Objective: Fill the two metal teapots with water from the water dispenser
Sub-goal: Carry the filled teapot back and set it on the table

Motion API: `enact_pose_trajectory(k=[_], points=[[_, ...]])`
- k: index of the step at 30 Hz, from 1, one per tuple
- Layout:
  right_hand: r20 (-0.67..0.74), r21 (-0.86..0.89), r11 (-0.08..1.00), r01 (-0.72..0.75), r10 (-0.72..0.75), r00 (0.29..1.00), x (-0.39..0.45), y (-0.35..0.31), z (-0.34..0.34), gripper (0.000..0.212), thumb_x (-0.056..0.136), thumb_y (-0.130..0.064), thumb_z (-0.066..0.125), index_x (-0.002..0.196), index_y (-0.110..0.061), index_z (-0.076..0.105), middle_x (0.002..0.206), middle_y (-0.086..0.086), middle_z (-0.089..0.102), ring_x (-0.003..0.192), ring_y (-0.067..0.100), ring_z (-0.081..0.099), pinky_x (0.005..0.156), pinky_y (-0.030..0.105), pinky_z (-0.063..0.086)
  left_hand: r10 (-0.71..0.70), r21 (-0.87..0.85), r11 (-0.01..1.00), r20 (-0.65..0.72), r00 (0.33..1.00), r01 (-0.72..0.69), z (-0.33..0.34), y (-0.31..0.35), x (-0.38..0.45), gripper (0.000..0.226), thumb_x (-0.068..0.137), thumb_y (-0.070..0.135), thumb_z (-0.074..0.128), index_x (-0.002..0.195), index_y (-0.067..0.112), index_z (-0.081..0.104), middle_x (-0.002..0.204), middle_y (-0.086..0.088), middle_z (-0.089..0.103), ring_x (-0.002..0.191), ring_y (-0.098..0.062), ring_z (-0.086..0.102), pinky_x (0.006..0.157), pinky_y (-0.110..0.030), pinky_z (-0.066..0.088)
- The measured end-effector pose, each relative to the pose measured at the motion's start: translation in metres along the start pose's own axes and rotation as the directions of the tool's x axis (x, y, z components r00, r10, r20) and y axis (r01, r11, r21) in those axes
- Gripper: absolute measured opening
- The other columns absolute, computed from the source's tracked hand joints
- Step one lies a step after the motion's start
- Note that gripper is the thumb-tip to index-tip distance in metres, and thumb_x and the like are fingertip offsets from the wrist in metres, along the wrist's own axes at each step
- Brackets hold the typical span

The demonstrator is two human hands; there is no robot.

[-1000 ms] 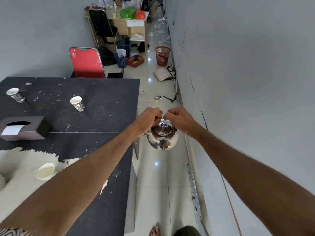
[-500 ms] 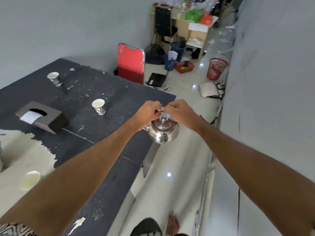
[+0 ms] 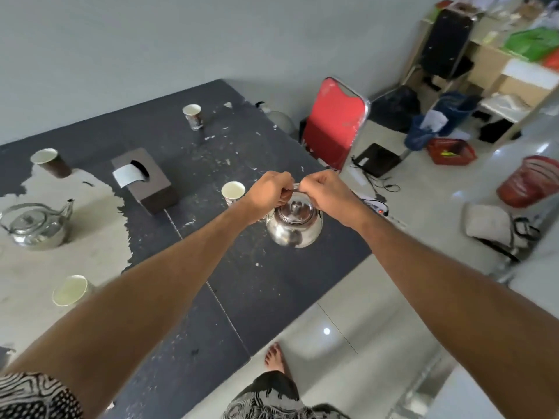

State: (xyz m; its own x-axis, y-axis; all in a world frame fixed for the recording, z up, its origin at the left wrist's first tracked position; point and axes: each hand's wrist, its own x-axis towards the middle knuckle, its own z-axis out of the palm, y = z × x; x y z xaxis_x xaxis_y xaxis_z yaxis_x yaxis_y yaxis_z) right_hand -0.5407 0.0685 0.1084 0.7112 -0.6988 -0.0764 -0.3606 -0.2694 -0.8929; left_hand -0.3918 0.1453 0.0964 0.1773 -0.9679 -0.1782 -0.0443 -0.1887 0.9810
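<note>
Teapot (image 3: 295, 225) hangs from both hands (image 3: 270, 191) (image 3: 325, 193) above table (image 3: 266, 279).

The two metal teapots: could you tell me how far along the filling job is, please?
Neither fill can be confirmed. In hand: both hands, left and right, carry one lidded teapot by its handle above the table. Left: the second teapot sits untouched; no dispenser is in view.

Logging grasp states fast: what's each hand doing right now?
Left hand: closed on the teapot handle.
Right hand: closed on the same handle.
</note>
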Motion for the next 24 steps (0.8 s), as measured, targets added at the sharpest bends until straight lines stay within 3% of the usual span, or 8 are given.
enact_pose_trajectory(k=[6, 12, 16, 20, 24], points=[[0.130, -0.019, 0.997, 0.068, -0.065, 0.989, 0.088, 0.002, -0.009, 0.037, 0.082, -0.029, 0.051, 0.057, -0.010, 0.032, 0.056, 0.003, 0.029, 0.051, 0.012, 0.024, 0.051, 0.029, 0.023, -0.073, -0.005, 0.997, -0.192, 0.979, 0.073, -0.032, 0.006, 0.051, 0.043, 0.091, 0.002, 0.040, 0.054, 0.019, 0.027, 0.059, -0.002, 0.023, 0.060, -0.019, 0.014, 0.064, -0.046, 0.010], [0.300, -0.021, 0.991, 0.129, -0.117, 0.947, 0.171, -0.002, -0.011, 0.036, 0.083, -0.029, 0.049, 0.056, -0.012, 0.032, 0.051, -0.003, 0.028, 0.049, 0.010, 0.024, 0.054, 0.032, 0.025, -0.081, 0.019, 0.995, -0.364, 0.928, 0.094, -0.064, 0.013, 0.091, 0.041, 0.079, 0.017, 0.045, 0.042, 0.026, 0.030, 0.049, 0.005, 0.027, 0.052, -0.016, 0.020, 0.054, -0.034, 0.019], [0.418, -0.015, 0.984, 0.180, -0.157, 0.895, 0.228, -0.006, -0.008, 0.036, 0.083, -0.027, 0.049, 0.055, -0.013, 0.033, 0.050, -0.004, 0.028, 0.049, 0.012, 0.025, 0.058, 0.034, 0.025, -0.123, 0.028, 0.987, -0.499, 0.858, 0.158, -0.091, 0.012, 0.117, 0.039, 0.075, 0.023, 0.048, 0.039, 0.027, 0.033, 0.050, 0.004, 0.029, 0.054, -0.019, 0.022, 0.056, -0.036, 0.021], [0.466, 0.008, 0.978, 0.210, -0.190, 0.864, 0.265, -0.008, -0.001, 0.037, 0.084, -0.027, 0.048, 0.053, -0.013, 0.034, 0.052, 0.001, 0.029, 0.051, 0.014, 0.026, 0.057, 0.034, 0.025, -0.143, 0.052, 0.977, -0.555, 0.819, 0.206, -0.112, 0.011, 0.136, 0.038, 0.073, 0.025, 0.049, 0.036, 0.025, 0.039, 0.044, 0.009, 0.037, 0.047, -0.013, 0.030, 0.052, -0.029, 0.030], [0.500, 0.030, 0.976, 0.217, -0.203, 0.842, 0.304, -0.010, 0.010, 0.040, 0.084, -0.027, 0.049, 0.049, -0.019, 0.031, 0.051, -0.002, 0.029, 0.051, 0.013, 0.026, 0.049, 0.024, 0.026, -0.129, 0.058, 0.978, -0.594, 0.794, 0.202, -0.135, 0.011, 0.156, 0.034, 0.074, 0.023, 0.049, 0.041, 0.024, 0.040, 0.051, 0.000, 0.039, 0.054, -0.017, 0.031, 0.057, -0.031, 0.030]])
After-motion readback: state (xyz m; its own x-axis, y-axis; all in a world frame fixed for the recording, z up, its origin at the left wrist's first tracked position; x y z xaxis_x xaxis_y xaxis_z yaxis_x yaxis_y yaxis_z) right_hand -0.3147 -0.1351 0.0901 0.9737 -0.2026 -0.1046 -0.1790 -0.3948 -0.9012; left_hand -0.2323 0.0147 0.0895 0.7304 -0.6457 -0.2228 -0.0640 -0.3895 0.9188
